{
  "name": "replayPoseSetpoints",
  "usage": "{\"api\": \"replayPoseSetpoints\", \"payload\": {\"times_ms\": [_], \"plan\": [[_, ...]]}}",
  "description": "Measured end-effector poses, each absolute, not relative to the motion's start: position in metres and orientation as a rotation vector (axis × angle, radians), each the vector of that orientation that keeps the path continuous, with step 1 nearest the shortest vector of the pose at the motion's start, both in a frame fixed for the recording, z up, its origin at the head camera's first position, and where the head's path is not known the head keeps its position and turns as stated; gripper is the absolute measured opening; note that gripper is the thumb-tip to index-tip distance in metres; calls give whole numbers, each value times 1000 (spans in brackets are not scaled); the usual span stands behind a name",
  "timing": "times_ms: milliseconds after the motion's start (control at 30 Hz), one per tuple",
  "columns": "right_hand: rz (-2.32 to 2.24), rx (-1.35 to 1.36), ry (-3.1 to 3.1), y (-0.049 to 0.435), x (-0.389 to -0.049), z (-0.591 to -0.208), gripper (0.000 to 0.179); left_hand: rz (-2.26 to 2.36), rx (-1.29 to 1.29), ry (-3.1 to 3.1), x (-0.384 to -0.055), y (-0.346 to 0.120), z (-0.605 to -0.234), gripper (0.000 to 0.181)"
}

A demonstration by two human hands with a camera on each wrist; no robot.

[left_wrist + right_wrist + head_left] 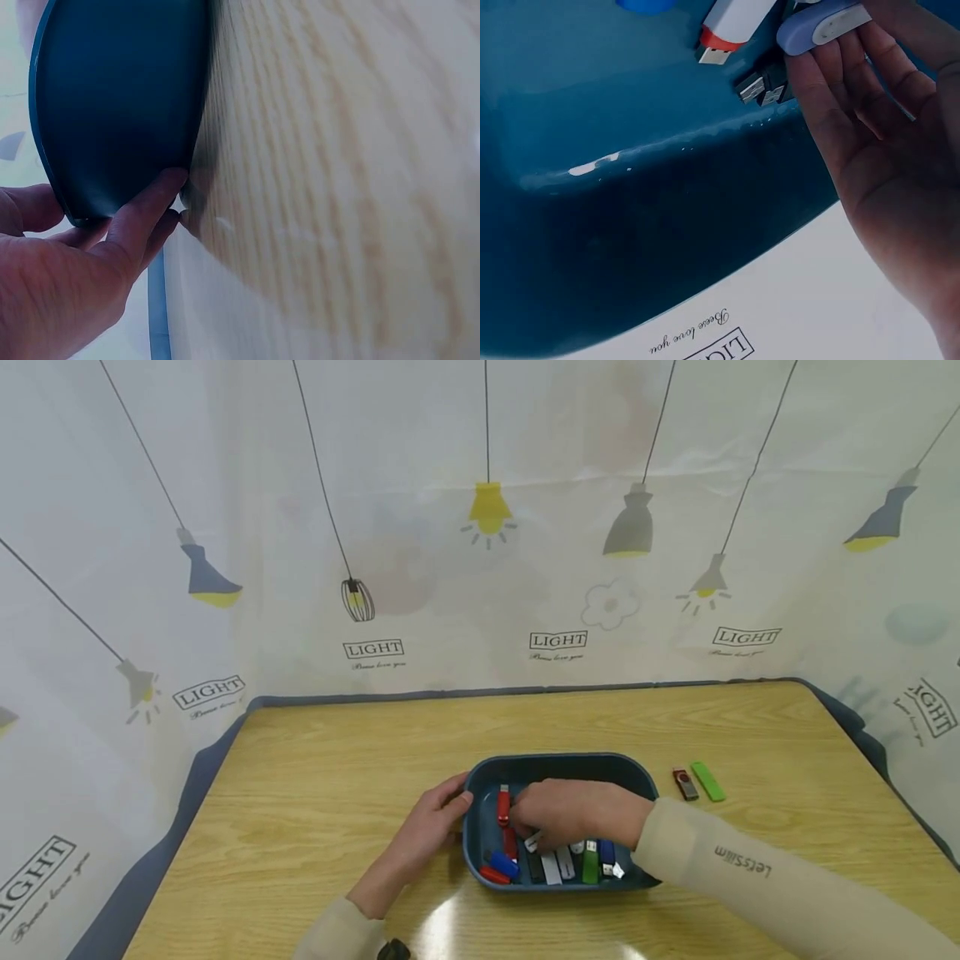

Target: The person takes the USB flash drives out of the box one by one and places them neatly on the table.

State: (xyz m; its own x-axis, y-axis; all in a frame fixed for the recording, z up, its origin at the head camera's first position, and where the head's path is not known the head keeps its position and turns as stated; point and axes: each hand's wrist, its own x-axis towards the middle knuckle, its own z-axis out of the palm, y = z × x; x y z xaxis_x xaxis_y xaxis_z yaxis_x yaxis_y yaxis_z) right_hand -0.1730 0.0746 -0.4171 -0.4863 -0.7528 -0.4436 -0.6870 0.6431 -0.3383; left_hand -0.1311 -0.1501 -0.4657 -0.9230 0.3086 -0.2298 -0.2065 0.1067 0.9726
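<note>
A dark blue plastic bin (566, 762) with several USB flash drives inside stands on the table. My left hand (429, 822) grips its left end, thumb over the rim and fingers against the outer wall (120, 112). Inside the bin, my right hand (573, 810) pinches a lavender and white USB flash drive (821, 28), seen in the right wrist view. Near its fingers lie a white and red drive (739, 19) and black drives (763, 84). Red drives (503, 806), a blue drive (502, 865) and a green drive (590, 864) lie about the bin floor.
On the wooden table (337, 760), right of the bin, lie a dark red and silver flash drive (685, 784) and a bright green one (707, 782). A white curtain (420, 527) printed with lamps encloses the table's back and sides.
</note>
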Motion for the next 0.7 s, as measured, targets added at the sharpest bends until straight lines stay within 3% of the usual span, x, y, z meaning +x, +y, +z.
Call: {"api": "replayPoseSetpoints", "payload": {"times_ms": [700], "plan": [[-206, -1168, 2422, 87, -169, -397, 7, 1863, 124, 2036, -131, -150, -466, 50]]}}
